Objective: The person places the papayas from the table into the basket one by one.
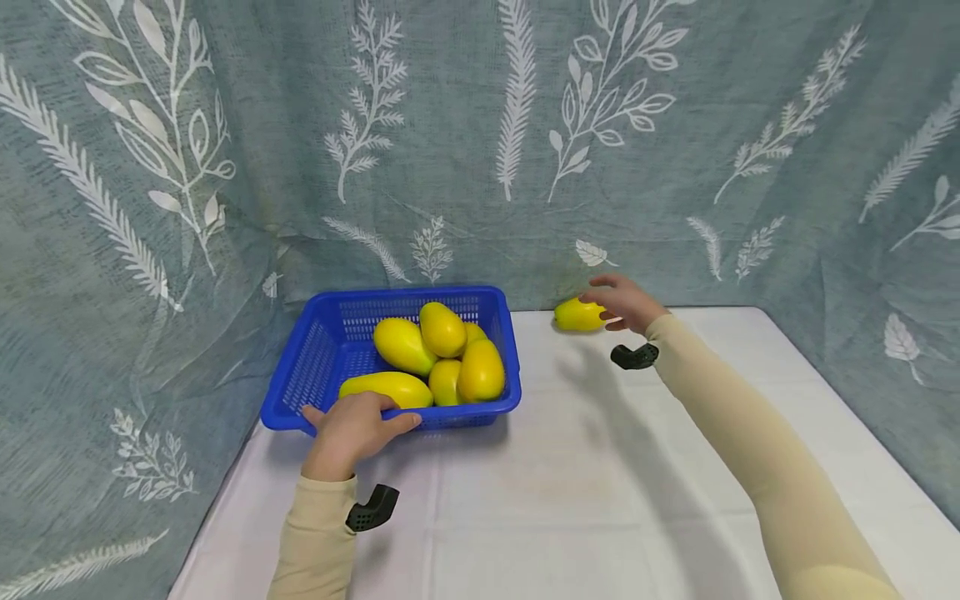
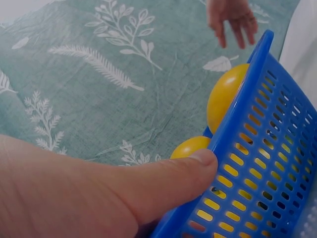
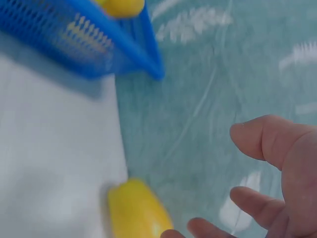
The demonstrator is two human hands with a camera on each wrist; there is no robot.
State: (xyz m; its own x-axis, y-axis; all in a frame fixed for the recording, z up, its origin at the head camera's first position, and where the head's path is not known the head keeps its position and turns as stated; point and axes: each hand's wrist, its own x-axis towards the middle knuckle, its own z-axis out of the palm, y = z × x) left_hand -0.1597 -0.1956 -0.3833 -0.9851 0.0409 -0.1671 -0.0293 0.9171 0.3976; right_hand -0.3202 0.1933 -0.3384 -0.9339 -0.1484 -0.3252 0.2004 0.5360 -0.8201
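Note:
A blue plastic basket stands at the left of the table with several yellow mangoes inside, mostly toward its right side. At the near rim, my left hand grips the basket, its thumb lying along the edge. One more yellow mango lies on the table by the back curtain, right of the basket. My right hand hovers beside and partly in front of that mango, fingers spread and loosely bent, holding nothing.
White cloth covers the table. A grey-green curtain with white leaf prints encloses the back and both sides, close behind the basket and the lone mango. A small black device sits at each wrist.

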